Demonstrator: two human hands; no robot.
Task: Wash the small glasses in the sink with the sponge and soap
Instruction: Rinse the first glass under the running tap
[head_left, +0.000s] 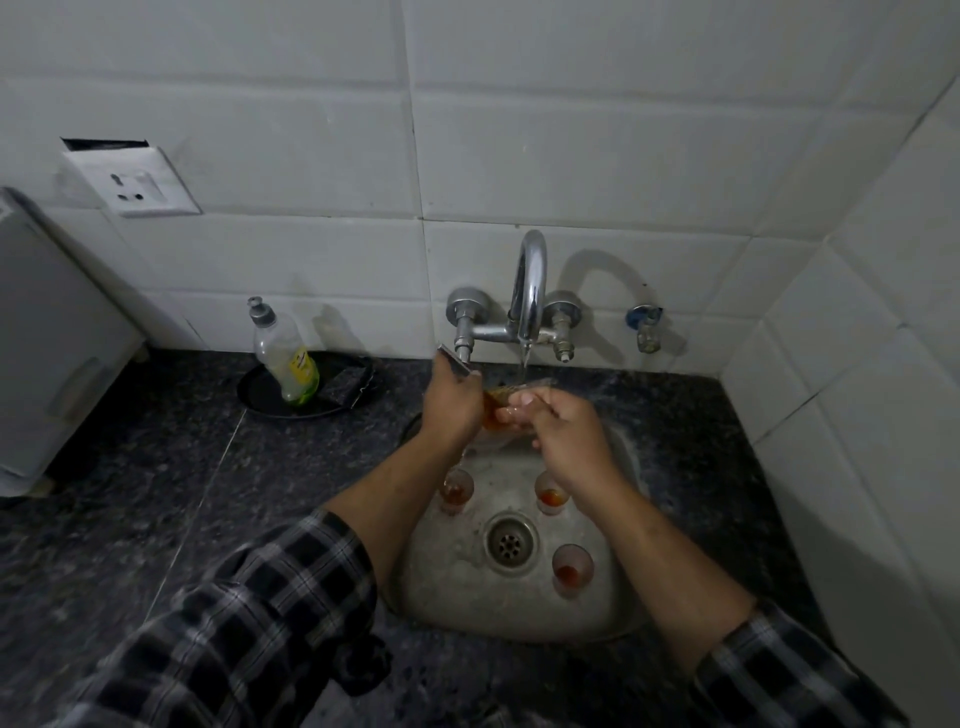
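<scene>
At a steel sink sunk in a dark speckled counter below white wall tiles, the right hand grips a glass under the running tap while the left hand clasps the tap lever; three glasses stand in the basin.

A home kitchen, plainly: a small steel sink sits in a dark speckled stone counter, white wall tiles rise behind, a wall-mounted tap runs (thin stream), and a dish-soap bottle stands beside a wall socket.
</scene>
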